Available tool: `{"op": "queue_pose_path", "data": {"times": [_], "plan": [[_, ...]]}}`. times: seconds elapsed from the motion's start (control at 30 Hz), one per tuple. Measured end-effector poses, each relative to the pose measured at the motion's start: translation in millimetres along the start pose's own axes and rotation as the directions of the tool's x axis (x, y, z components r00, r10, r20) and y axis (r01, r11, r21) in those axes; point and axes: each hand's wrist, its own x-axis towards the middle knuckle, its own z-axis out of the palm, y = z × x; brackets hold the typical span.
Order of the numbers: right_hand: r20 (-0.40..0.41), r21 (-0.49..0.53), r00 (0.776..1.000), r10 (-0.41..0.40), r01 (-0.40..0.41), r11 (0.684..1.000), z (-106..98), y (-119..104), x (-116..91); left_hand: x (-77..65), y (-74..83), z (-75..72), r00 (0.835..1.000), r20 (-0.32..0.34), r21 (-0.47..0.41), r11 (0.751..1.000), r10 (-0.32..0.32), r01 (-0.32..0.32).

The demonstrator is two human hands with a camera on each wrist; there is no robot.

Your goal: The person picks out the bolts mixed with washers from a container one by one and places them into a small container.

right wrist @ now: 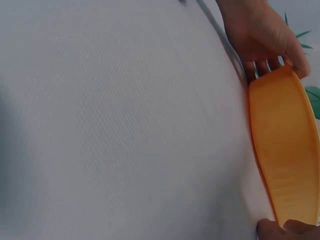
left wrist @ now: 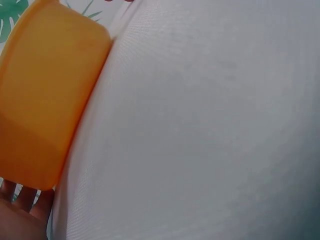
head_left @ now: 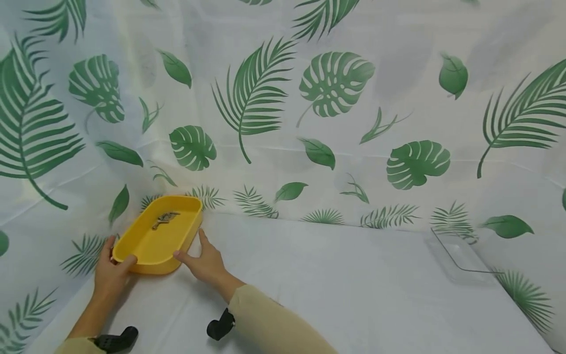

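Toward the left in the head view is a yellow tray (head_left: 155, 246) with rounded corners. Several small grey metal pieces (head_left: 165, 219) lie inside, toward its far end; their kind is too small to make out. My left hand (head_left: 109, 273) holds the near left corner, thumb over the rim and fingers along the outer wall. On the near right side, my right hand (head_left: 207, 260) grips the tray between thumb and fingers. The right wrist view shows the left hand (right wrist: 265, 35) at one end of the orange-looking tray wall (right wrist: 282, 140), which sits at the white surface.
A clear, see-through container (head_left: 464, 260) stands at the right end of the white table (head_left: 336, 285). Behind and to the left hangs a white curtain (head_left: 274, 187) with green leaf prints. Each wrist carries a black device (head_left: 220, 324).
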Motion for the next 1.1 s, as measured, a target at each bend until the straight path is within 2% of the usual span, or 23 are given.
{"op": "queue_pose_path", "data": {"times": [0.33, 0.67, 0.93, 1.1], "plan": [[0.017, 0.031, 0.996, -0.084, 0.084, 0.996, 11.9, -2.6, 0.8, -3.8, 0.8, 2.6, 0.993, 0.096, 0.09, 0.993, 0.072, -0.081], [0.021, 0.111, 0.999, -0.031, 0.029, 0.993, 13.4, -3.1, -3.6, -7.8, -1.1, -4.3, 0.983, 0.136, 0.156, 0.977, 0.127, -0.147], [-0.01, 0.134, 1.0, 0.004, -0.002, 0.991, 8.7, -2.0, -9.4, -10.5, -1.7, 0.0, 0.983, 0.135, 0.156, 0.978, 0.121, -0.142], [-0.045, 0.153, 0.999, 0.011, -0.004, 0.988, 3.9, -0.6, -12.9, -11.4, 1.2, 1.8, 0.969, 0.205, 0.196, 0.964, 0.137, -0.178]]}}
